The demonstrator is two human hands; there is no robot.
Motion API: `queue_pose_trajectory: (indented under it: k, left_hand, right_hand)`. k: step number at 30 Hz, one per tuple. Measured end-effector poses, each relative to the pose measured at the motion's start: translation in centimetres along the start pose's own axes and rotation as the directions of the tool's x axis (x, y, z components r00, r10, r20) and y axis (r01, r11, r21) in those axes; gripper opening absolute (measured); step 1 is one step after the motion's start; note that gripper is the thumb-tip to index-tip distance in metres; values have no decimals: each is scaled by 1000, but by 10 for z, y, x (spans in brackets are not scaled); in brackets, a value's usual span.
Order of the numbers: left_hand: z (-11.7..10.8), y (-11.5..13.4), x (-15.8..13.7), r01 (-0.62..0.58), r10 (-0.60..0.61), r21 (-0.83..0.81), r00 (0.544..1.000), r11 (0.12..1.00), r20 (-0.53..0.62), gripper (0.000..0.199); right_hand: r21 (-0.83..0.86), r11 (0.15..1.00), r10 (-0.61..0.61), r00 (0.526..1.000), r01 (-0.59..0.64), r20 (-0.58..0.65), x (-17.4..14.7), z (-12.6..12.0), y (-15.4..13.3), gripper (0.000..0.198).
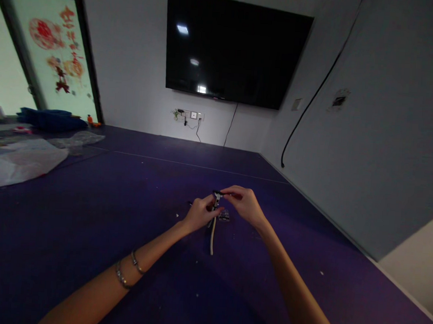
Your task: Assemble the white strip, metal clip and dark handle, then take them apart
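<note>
My left hand (198, 214) is closed round a small silver-and-black piece (217, 197), its fingers and thumb on the lower part. At the top of that piece, my right hand (244, 201) pinches a thin black part (217, 192) between thumb and fingertips. A short pale cable-like strip (212, 240) hangs or lies below the left fingers; where its upper end goes is hidden. Just behind the hands, a small clear box-like item (224, 215) rests on the purple surface. The held piece is too small to name exactly.
The purple surface (150, 285) stretches to the wall. White plastic sheeting (25, 162) and a dark blue cloth bundle (52, 120) lie at the left. A large television (234, 50) hangs on the far wall. A black cable (316, 92) runs down the right wall.
</note>
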State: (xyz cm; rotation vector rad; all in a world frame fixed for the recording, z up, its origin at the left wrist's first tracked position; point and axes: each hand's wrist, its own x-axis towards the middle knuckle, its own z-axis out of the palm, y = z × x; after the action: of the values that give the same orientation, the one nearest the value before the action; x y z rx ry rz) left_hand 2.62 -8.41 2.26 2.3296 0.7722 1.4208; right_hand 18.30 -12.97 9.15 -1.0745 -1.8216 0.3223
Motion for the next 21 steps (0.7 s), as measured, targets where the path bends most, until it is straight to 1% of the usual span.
queue_pose_trajectory:
  k: [4,9,15,18,21]
  left_hand:
    - [-1,2,0,1,-1,-13,1000,1000,7,23]
    - [0,4,0,1,0,19,999,1000,-36,24]
    - [0,9,-1,37,-37,14,998,999,-51,25]
    - [0,12,-1,59,-60,-22,997,998,-49,25]
    - [-1,13,2,120,-127,-97,990,988,-67,27]
  right_hand:
    - [-21,1000,5,1000,-5,6,0,-2,-2,16]
    - [-13,1000,16,1000,-15,6,0,-1,-4,16]
    - [-10,1000,16,1000,-16,18,-1,-2,-4,16]
    - [10,1000,16,1000,-16,14,-1,-2,-4,16]
    - [41,999,9,1000,-8,-14,0,-2,-3,16]
